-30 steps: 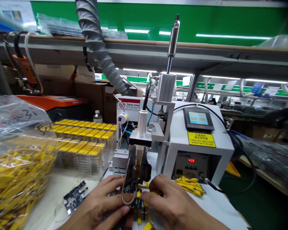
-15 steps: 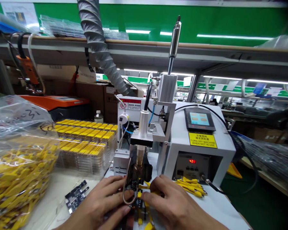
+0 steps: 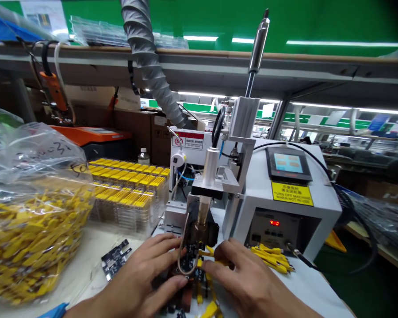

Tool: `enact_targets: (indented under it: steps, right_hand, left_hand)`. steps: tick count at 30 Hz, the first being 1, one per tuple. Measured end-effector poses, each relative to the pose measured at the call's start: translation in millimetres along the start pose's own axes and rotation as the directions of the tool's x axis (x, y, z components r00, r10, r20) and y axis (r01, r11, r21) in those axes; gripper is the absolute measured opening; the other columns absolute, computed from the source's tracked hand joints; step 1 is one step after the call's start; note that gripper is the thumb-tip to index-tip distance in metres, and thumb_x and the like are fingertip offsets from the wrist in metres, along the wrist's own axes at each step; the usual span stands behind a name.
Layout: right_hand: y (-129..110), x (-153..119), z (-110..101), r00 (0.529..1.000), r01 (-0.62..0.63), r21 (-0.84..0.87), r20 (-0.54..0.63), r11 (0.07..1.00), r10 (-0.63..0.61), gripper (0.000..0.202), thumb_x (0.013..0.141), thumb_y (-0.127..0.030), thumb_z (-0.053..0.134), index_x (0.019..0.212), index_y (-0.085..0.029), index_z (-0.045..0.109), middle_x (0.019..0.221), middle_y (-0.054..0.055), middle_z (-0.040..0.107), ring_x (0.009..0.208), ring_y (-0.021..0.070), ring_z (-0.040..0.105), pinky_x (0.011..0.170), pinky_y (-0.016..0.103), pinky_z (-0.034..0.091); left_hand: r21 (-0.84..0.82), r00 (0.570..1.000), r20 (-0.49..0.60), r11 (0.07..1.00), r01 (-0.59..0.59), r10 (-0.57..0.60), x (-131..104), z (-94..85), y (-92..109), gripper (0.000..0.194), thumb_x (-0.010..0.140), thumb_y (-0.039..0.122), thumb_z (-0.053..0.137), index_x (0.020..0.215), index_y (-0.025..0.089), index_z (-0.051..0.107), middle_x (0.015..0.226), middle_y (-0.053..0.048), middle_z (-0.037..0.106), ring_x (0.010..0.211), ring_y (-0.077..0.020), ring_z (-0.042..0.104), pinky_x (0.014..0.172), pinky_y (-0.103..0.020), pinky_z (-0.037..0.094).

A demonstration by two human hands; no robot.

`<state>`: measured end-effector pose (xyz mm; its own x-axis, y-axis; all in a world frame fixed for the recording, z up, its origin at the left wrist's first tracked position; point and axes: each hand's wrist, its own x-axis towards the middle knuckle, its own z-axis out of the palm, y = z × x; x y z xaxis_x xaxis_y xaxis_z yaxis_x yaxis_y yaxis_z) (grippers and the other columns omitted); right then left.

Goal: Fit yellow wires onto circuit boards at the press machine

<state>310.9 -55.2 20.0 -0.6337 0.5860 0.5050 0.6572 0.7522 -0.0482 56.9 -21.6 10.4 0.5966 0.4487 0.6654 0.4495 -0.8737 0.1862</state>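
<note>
A dark circuit board (image 3: 189, 252) lies under the metal head (image 3: 204, 212) of a bench press machine, with a thin looped tube (image 3: 182, 265) in front of it. My left hand (image 3: 149, 274) rests on the board's left side, fingers stretched and thumb apart, the tips touching its edge. At the board's right side my right hand (image 3: 248, 274) is curled, thumb and forefinger closed at a yellow flat cable piece (image 3: 199, 263); its other fingers are partly hidden. More yellow strips (image 3: 212, 309) hang toward me below the board.
Left of my hands lie a second circuit board (image 3: 115, 258) and a clear bag of yellow pieces (image 3: 36, 238). Stacked clear trays (image 3: 126, 216) hold yellow-tabbed parts behind. Loose yellow pieces (image 3: 273, 258) lie before the control box (image 3: 285, 176). A blue object (image 3: 55, 311) shows at lower left.
The camera view has shifted, so the scene sits further right. My left thumb has spread away from the forefinger. The right hand stays at the yellow piece.
</note>
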Motion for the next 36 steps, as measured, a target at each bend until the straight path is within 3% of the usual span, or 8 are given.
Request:
enact_targets:
  steps: [7,16,24,29,36]
  right_hand:
    - [-0.9,-0.5,-0.3,1.0,-0.014,-0.019,0.022,1.0,0.015,0.02,0.089,-0.01,0.056,0.105,-0.019,0.064,0.089,0.009,0.06,0.075,0.0227,0.057,0.06,0.03,0.049]
    - [-2.4,-0.7,-1.7,0.999,-0.023,0.008,0.025,1.0,0.023,0.026,0.083,-0.002,0.058,0.102,-0.017,0.066,0.089,0.01,0.062,0.076,0.0247,0.06,0.06,0.033,0.054]
    - [-1.9,-2.3,-1.0,0.994,-0.075,0.042,0.088,0.996,0.071,0.022,0.087,-0.015,0.067,0.108,-0.022,0.066,0.094,0.01,0.061,0.081,0.0262,0.061,0.063,0.035,0.055]
    - [-1.9,-1.7,-1.2,0.992,-0.085,0.053,0.094,0.995,0.079,0.022,0.09,-0.015,0.064,0.111,-0.022,0.065,0.094,0.01,0.06,0.081,0.0272,0.061,0.063,0.037,0.055]
    - [-0.3,-1.9,0.0,0.998,-0.045,0.047,0.046,0.998,0.042,0.021,0.09,-0.011,0.061,0.108,-0.019,0.065,0.093,0.011,0.061,0.081,0.0268,0.06,0.063,0.036,0.055]
  left_hand:
    - [-0.047,0.997,0.07,0.999,0.016,-0.013,1.9,1.1,-0.4,0.041,0.088,0.023,0.066,0.128,0.028,0.063,0.119,-0.005,0.074,0.112,-0.0254,0.067,0.095,-0.041,0.057]
    - [-0.03,0.999,0.053,0.999,0.011,-0.009,2.1,-2.0,4.2,0.033,0.089,0.023,0.064,0.121,0.025,0.066,0.119,-0.007,0.073,0.111,-0.0258,0.067,0.092,-0.04,0.058]
    - [-0.056,0.997,0.077,0.998,0.02,-0.016,4.3,-1.5,2.9,0.034,0.088,0.021,0.064,0.122,0.025,0.065,0.121,-0.007,0.072,0.113,-0.025,0.066,0.095,-0.039,0.057]
    - [-0.054,0.998,0.066,0.998,0.023,-0.019,0.7,-0.6,0.7,0.036,0.087,0.021,0.066,0.123,0.024,0.065,0.12,-0.006,0.072,0.113,-0.0254,0.066,0.094,-0.039,0.057]
    - [-0.018,0.986,0.125,0.993,-0.113,0.114,-1.1,-3.8,-1.7,0.034,0.095,0.013,0.055,0.124,0.026,0.063,0.131,-0.004,0.066,0.125,-0.0228,0.056,0.102,-0.037,0.051]
